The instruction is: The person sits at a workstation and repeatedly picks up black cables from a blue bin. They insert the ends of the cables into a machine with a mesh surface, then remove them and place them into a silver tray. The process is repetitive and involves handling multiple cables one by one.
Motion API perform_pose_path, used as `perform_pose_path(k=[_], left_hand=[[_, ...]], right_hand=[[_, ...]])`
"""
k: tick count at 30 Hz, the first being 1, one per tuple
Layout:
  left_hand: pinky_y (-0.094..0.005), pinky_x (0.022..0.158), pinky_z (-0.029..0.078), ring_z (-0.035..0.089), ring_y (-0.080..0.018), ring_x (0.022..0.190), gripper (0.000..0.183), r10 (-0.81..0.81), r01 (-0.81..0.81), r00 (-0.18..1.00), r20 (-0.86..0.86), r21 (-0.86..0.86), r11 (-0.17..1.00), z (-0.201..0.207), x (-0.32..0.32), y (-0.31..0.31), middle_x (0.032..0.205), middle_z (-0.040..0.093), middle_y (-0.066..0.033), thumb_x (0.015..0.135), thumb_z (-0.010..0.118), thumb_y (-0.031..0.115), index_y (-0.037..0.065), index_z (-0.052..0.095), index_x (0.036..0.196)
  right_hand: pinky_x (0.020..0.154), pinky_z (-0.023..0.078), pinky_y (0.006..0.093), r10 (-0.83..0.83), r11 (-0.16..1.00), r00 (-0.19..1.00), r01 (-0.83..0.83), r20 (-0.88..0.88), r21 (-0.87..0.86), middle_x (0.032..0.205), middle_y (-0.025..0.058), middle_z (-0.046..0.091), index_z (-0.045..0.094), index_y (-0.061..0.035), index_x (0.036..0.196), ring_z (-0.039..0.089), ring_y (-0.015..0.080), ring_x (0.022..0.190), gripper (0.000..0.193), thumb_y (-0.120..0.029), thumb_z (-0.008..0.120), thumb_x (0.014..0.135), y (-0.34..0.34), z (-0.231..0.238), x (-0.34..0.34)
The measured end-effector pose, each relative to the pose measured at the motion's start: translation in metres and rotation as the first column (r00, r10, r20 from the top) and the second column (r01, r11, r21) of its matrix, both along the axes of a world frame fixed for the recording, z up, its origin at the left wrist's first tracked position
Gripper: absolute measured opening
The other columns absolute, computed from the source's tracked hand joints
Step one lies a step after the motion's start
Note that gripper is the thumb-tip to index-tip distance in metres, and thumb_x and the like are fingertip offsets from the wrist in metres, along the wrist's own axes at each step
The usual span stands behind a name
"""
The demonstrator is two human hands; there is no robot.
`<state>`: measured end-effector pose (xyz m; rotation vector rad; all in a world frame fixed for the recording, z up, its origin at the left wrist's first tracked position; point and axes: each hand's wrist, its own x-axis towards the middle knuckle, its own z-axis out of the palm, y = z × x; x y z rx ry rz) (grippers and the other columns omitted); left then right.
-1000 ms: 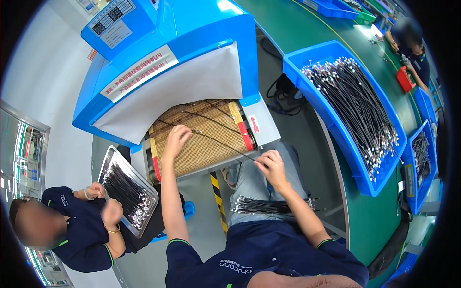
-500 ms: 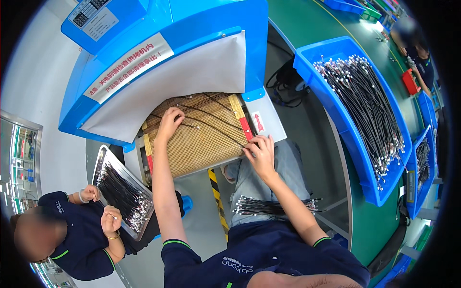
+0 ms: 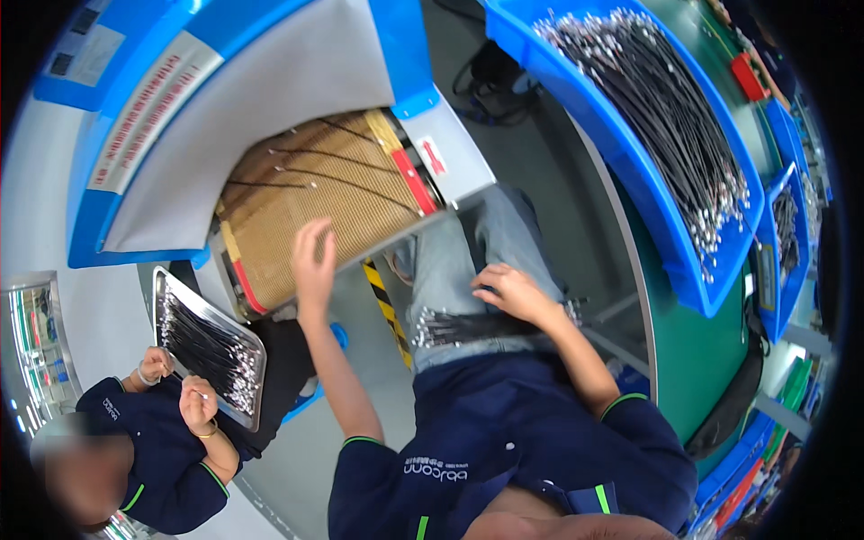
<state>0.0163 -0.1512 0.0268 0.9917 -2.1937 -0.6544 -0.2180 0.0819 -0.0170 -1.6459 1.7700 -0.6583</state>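
Observation:
Several thin black cables (image 3: 351,186) with small pale end connectors lie apart from each other on a tan mesh conveyor belt (image 3: 265,238) at the mouth of a blue machine. My left hand (image 3: 313,265) hovers over the belt's near edge, fingers stretched out and nothing in them. Across my lap rests a bundle of the same kind of cable (image 3: 463,328), white ends at both sides. Just above that bundle's right part is my right hand (image 3: 511,292), its fingers loosely bent and apart, with no cable seen in it.
The blue machine's hood (image 3: 409,54) with a pale curtain stands beyond the belt. A large blue bin (image 3: 621,193) full of black cables sits on a green table at right. At left, a co-worker (image 3: 171,450) holds a metal tray (image 3: 256,396) of cables on the lap.
Both hands have left the cables on the belt. My left hand has drawn back toward me; my right has moved from the belt's right corner to my lap. The whole view has shifted.

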Motion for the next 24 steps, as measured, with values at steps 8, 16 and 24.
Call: perform_pose_path(k=[8, 16, 24], left_hand=[[-0.0351, 0.091, 0.044, 0.058, -0.029, 0.105, 0.021, -0.202, 0.164, 0.979, 0.039, 0.448, 0.879, -0.059, 0.002, 0.124, 0.11, 0.062, -0.0131, 0.087, 0.059, 0.007, 0.003, 0.061, 0.107], [-0.0363, 0.094, 0.042, 0.054, -0.0313, 0.111, 0.026, -0.294, 0.215, 0.953, 0.068, 0.531, 0.82, -0.063, 0.0, 0.153, 0.118, 0.057, -0.0142, 0.091, 0.054, 0.011, 0.005, 0.059, 0.116], [-0.0364, 0.08, 0.046, 0.059, -0.0284, 0.091, 0.024, -0.319, 0.241, 0.944, 0.085, 0.482, 0.842, -0.061, -0.002, 0.154, 0.099, 0.062, -0.0135, 0.088, 0.056, 0.007, 0.004, 0.062, 0.111]], right_hand=[[0.081, 0.047, 0.0403, 0.027, 0.981, 0.999, -0.035, 0.044, 0.193, 0.088, 0.0117, 0.065, 0.066, -0.005, 0.088, 0.062, 0.0312, 0.089, 0.02, -0.021, 0.07, 0.076, 0.053, -0.015, -0.005], [0.073, 0.048, 0.039, -0.124, 0.99, 0.978, 0.11, 0.169, 0.09, 0.084, 0.0101, 0.064, 0.066, -0.0052, 0.086, 0.062, 0.0297, 0.08, 0.014, -0.018, 0.065, 0.082, 0.054, -0.009, -0.003], [0.071, 0.049, 0.0367, -0.141, 0.99, 0.954, 0.142, 0.265, 0.016, 0.087, 0.0097, 0.063, 0.067, -0.0073, 0.093, 0.063, 0.0286, 0.079, 0.016, -0.02, 0.065, 0.083, 0.055, 0.01, -0.013]])
